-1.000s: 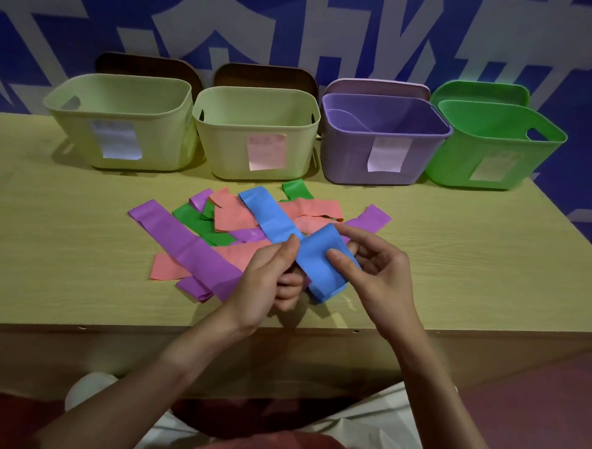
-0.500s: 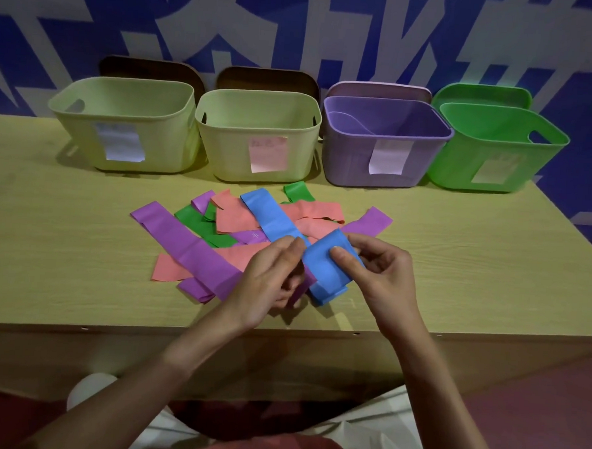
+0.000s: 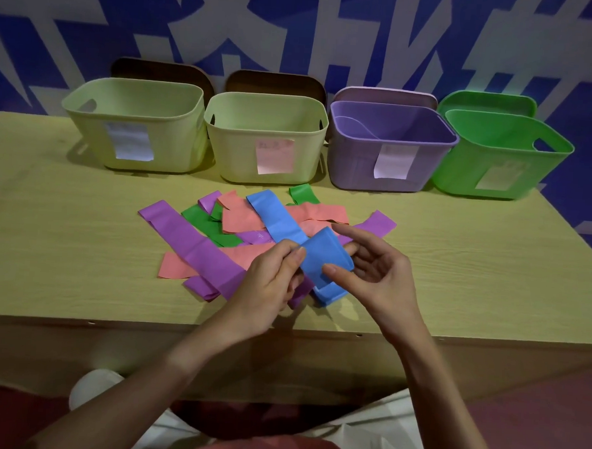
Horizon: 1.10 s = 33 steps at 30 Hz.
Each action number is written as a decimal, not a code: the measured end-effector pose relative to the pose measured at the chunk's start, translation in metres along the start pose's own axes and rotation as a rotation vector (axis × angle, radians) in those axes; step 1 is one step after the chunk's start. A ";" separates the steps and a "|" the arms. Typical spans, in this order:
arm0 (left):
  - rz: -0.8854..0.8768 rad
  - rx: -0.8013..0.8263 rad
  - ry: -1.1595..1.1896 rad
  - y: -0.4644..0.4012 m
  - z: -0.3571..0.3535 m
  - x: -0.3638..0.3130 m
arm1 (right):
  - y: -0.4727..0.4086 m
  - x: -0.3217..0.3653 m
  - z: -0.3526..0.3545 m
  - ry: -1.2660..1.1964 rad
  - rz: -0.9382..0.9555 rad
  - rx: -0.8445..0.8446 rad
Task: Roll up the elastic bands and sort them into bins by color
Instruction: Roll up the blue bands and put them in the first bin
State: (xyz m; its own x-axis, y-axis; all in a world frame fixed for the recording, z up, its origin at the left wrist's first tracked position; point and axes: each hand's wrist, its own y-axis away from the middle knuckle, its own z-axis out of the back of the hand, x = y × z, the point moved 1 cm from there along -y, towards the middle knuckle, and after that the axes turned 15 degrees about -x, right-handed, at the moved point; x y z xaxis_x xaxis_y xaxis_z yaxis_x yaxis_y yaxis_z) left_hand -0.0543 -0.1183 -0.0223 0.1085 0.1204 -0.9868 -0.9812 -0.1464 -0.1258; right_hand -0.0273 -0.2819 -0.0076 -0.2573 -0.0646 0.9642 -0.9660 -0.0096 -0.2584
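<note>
A blue elastic band (image 3: pixel 320 256) is folded over near the table's front, its far end lying flat across the pile. My left hand (image 3: pixel 271 284) pinches its left edge between thumb and fingers. My right hand (image 3: pixel 377 273) holds the folded part, thumb on top and fingers behind. Under and around them lie purple bands (image 3: pixel 197 250), pink bands (image 3: pixel 243 214) and green bands (image 3: pixel 199 217) in a loose heap. Along the back stand a pale bin with a white label (image 3: pixel 137 92), a pale bin with a pink label (image 3: pixel 266 102), a purple bin (image 3: pixel 395 140) and a green bin (image 3: pixel 508 146).
The wooden table (image 3: pixel 63 246) has bare surface left and right of the pile. Lids lean behind the bins against the blue and white wall. The table's front edge runs just below my wrists. My knees show beneath.
The blue band's fold has been turned further over. My right fingers have spread behind it and my left thumb has shifted onto its left edge.
</note>
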 end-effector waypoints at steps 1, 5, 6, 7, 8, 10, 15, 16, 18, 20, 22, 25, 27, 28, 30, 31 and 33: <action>0.025 -0.003 0.031 0.001 0.000 -0.001 | 0.001 0.000 0.001 0.000 0.005 -0.003; 0.138 0.003 0.219 0.002 0.003 -0.006 | 0.003 -0.001 0.001 -0.023 -0.002 -0.065; 0.156 0.014 0.251 0.004 0.003 -0.007 | 0.003 0.000 0.001 -0.027 -0.008 -0.074; 0.172 0.027 0.275 0.005 0.004 -0.009 | 0.004 0.000 0.001 -0.025 -0.012 -0.078; 0.187 0.041 0.298 0.007 0.004 -0.010 | 0.005 -0.001 0.001 -0.021 -0.014 -0.079; 0.205 0.056 0.345 0.012 0.006 -0.013 | 0.008 0.000 0.002 -0.008 -0.008 -0.079; 0.285 0.101 0.480 0.023 0.009 -0.015 | 0.012 0.003 0.000 0.005 0.054 -0.061; 0.307 0.120 0.515 0.026 0.008 -0.013 | 0.012 0.003 0.000 0.002 0.057 -0.047; 0.333 0.168 0.565 0.031 0.007 -0.011 | 0.013 0.004 0.000 0.001 0.057 -0.003; 0.351 0.210 0.574 0.035 0.007 -0.009 | 0.014 0.005 0.001 -0.012 0.041 0.049; 0.382 0.258 0.567 0.038 0.008 -0.009 | 0.015 0.007 0.004 -0.042 0.027 0.122; 0.464 0.333 0.573 0.041 0.012 -0.012 | 0.017 0.011 0.008 -0.032 0.058 0.246; 0.513 0.379 0.580 0.043 0.015 -0.012 | 0.017 0.011 0.010 -0.007 0.094 0.268; 0.529 0.396 0.579 0.044 0.016 -0.011 | 0.016 0.009 0.010 0.009 0.114 0.270; 0.545 0.415 0.547 0.044 0.020 -0.010 | 0.013 0.007 0.011 0.030 0.150 0.300; 0.546 0.414 0.509 0.044 0.022 -0.010 | 0.011 0.006 0.011 0.032 0.155 0.326; 0.519 0.403 0.392 0.042 0.028 -0.011 | 0.006 0.006 0.009 0.031 0.149 0.382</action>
State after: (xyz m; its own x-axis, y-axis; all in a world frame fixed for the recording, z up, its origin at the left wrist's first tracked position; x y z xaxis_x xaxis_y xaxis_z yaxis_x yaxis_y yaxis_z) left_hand -0.1008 -0.0984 -0.0140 -0.4077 -0.2340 -0.8826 -0.8959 0.2892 0.3372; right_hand -0.0347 -0.2912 -0.0038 -0.3997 -0.0637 0.9144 -0.8405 -0.3725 -0.3933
